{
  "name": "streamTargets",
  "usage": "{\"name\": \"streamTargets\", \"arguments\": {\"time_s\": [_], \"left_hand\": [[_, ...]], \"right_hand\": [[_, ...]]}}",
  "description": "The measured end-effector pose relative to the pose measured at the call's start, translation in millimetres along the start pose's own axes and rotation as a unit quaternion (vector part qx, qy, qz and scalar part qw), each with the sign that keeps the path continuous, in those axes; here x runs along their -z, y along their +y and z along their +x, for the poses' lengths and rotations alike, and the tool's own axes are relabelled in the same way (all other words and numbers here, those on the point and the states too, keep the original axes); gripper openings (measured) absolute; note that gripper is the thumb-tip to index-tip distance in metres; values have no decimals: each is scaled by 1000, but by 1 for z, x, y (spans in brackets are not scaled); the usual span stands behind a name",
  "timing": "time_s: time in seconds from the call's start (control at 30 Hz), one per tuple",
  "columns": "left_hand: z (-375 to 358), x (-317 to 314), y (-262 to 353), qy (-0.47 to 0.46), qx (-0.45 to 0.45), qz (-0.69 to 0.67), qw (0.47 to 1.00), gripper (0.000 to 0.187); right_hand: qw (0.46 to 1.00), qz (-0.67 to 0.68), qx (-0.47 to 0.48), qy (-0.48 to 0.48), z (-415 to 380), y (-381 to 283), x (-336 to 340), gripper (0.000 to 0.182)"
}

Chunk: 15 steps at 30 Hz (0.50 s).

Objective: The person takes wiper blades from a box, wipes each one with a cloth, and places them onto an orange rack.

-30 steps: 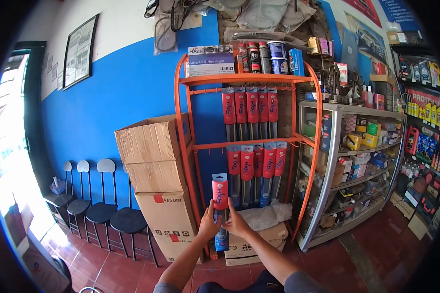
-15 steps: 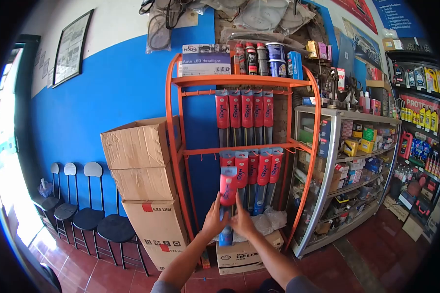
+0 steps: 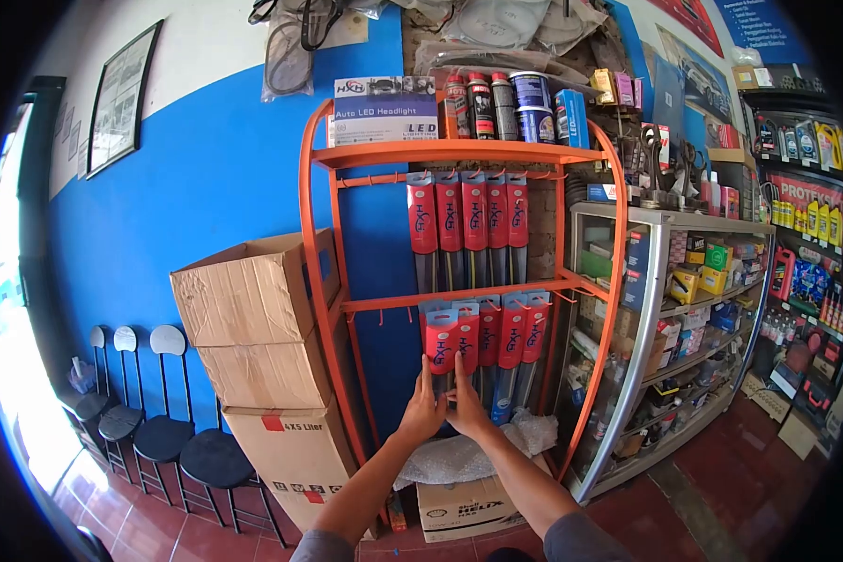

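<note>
My left hand (image 3: pixel 421 410) and my right hand (image 3: pixel 466 410) close on the two sides of a red and blue wiper blade pack (image 3: pixel 438 339) marked HXH. It is upright at the left end of the lower row, its top right by the orange rail (image 3: pixel 393 303). My fingertips lie along its red card, and the palms hide its lower part. Several like packs (image 3: pixel 510 337) hang just to its right, the nearest one (image 3: pixel 466 330) overlapped by it. Another row of packs (image 3: pixel 450 220) hangs from the upper rail.
The orange rack (image 3: pixel 459 153) carries a headlight box (image 3: pixel 384 114), spray cans (image 3: pixel 479 108) and tins on top. Stacked cartons (image 3: pixel 244 304) stand at left, a glass display case (image 3: pixel 628 337) at right. Bubble wrap (image 3: pixel 440 461) lies on a carton (image 3: pixel 459 515) below. Black chairs (image 3: pixel 164 433) line the wall.
Both hands have moved the wiper blade pack up and forward to the lower row, beside the hanging packs. The view has come a little closer to the rack.
</note>
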<state>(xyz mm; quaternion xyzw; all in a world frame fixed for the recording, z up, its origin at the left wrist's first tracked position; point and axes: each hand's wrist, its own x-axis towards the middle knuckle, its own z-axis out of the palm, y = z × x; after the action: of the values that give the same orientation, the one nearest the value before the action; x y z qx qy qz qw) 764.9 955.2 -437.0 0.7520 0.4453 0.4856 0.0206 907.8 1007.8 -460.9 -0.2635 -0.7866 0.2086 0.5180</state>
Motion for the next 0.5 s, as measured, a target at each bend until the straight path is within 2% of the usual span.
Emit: {"name": "streamTargets", "arguments": {"time_s": [0.23, 0.37, 0.43, 0.47, 0.5], "left_hand": [[10, 1, -11, -4, 3, -4, 1000, 93], [13, -8, -27, -46, 55, -19, 997, 97], [23, -14, -42, -48, 68, -13, 996, 99], [29, -18, -54, -50, 75, -12, 996, 101], [33, -18, -57, -54, 82, -11, 995, 103]], "right_hand": [[1000, -2, -20, -2, 13, 2, -3, 118], [999, -22, -28, -10, 21, 25, -13, 120], [995, -83, 41, 29, 30, 47, -24, 123], [995, -81, 45, 30, 36, 45, -25, 123], [999, -46, 8, 8, 41, 43, -23, 124]]}}
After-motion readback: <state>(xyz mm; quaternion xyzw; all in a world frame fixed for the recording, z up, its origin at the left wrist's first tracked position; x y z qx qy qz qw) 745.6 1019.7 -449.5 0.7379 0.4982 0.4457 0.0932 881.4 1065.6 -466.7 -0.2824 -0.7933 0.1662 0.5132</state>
